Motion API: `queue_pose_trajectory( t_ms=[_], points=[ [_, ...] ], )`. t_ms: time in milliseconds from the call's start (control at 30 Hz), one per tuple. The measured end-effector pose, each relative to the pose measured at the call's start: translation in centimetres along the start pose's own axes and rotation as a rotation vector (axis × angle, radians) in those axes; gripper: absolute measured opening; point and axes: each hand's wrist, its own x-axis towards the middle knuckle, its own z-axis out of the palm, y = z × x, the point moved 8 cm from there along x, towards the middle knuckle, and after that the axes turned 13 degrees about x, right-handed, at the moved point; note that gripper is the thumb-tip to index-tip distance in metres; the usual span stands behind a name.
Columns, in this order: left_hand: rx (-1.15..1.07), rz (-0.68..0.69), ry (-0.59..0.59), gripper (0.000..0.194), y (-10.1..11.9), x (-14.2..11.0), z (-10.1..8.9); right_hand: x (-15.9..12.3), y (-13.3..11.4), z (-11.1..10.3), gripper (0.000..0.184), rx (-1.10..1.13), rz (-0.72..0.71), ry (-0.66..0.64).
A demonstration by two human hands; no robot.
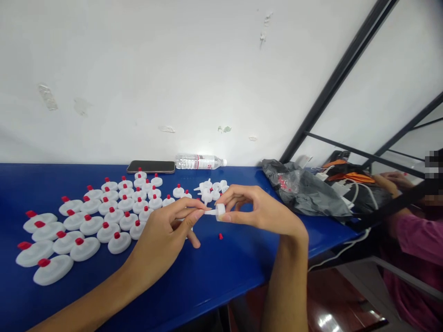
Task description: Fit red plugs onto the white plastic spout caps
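The left hand [169, 226] had its fingers pinched on the narrow end of the nozzle [220, 212] while the right hand [245, 205] gripped its base, likely bracing it level above the worktop [235, 272]. Red-tipped lids [92, 225] stood upright, their broad bases probably preventing tipping.

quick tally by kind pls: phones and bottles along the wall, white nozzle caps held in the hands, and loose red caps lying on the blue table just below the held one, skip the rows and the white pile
Phone: 1
Clear bottle: 1
Held white nozzle cap: 1
Loose red cap: 1
Total: 4
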Motion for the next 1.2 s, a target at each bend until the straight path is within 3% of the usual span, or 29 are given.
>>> queue_pose_trajectory(
  t_ms=[667, 1100, 1200],
  points=[
    [-0.111, -0.058, -0.043, 0.034, -0.18, 0.25, 0.16, 0.19, -0.06, 0.23, 0.028, 0.055, -0.036, 0.014],
    [-0.006, -0.089, -0.020, 0.042, -0.83, 0.31, -0.05, 0.22, -0.27, -0.13, 0.028, 0.091, -0.092, 0.065],
    [0.087, -0.033, -0.012, 0.041, -0.73, 0.18, 0.13, 0.25, -0.19, 0.03, 0.028, 0.101, -0.078, 0.055]
  ],
)
